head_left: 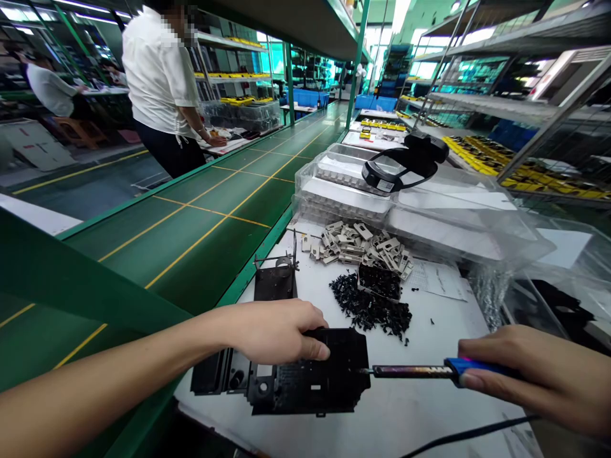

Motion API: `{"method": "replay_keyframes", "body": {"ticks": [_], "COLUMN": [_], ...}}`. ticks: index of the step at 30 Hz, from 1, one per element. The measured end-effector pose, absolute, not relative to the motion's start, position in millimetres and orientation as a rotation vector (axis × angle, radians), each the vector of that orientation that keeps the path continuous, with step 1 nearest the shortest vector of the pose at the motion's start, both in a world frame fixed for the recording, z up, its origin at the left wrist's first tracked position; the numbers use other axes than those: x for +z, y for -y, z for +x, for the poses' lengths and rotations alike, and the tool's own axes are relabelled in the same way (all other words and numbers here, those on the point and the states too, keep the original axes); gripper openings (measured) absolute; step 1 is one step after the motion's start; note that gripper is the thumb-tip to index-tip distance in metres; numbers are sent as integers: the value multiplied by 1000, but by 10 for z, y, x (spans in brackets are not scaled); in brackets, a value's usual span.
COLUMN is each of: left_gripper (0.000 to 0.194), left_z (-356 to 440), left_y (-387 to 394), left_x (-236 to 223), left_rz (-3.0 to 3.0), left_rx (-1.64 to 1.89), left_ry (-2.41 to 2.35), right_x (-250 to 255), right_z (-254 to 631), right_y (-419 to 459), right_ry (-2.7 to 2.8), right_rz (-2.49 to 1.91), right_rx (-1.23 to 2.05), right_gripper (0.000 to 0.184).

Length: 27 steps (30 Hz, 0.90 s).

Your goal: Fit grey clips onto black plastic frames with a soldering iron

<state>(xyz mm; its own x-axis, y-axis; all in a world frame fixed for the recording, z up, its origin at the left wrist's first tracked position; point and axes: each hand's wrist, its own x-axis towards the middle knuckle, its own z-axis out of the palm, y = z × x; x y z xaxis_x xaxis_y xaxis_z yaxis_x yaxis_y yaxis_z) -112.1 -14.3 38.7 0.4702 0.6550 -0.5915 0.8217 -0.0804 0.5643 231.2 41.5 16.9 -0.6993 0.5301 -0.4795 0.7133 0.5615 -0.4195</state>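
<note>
My left hand point(286, 334) grips a flat black plastic housing point(329, 381) with its thumb on top and its fingers behind the far edge. In my right hand point(525, 369) is a soldering iron point(410, 371) with a blue handle, held level and pointing left. Its thin tip meets the right part of the housing; whether it presses into the plastic is too small to tell. A cable point(468, 436) runs along the table's front, below the iron. Left of the housing, partly behind my wrist, lies another dark part point(207, 375).
Small black pieces point(353, 302) lie heaped around an open box point(379, 283). Behind them are beige plastic parts point(356, 245) and clear trays point(344, 191) with black straps point(401, 165) on top. A metal stand point(275, 280) is near the green conveyor point(191, 229). A person point(162, 89) stands across it.
</note>
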Motion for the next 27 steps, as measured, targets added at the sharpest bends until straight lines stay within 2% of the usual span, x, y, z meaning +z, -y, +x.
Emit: {"method": "replay_keyframes", "body": {"ticks": [27], "left_gripper": [32], "left_z": [-1083], "left_y": [50], "left_x": [355], "left_rz": [1909], "left_rx": [-228], "left_ry": [-1198], "right_x": [163], "right_z": [1900], "right_y": [-438], "right_ry": [-2477], "right_rz": [910], "right_rx": [-877], "right_gripper": [43]}}
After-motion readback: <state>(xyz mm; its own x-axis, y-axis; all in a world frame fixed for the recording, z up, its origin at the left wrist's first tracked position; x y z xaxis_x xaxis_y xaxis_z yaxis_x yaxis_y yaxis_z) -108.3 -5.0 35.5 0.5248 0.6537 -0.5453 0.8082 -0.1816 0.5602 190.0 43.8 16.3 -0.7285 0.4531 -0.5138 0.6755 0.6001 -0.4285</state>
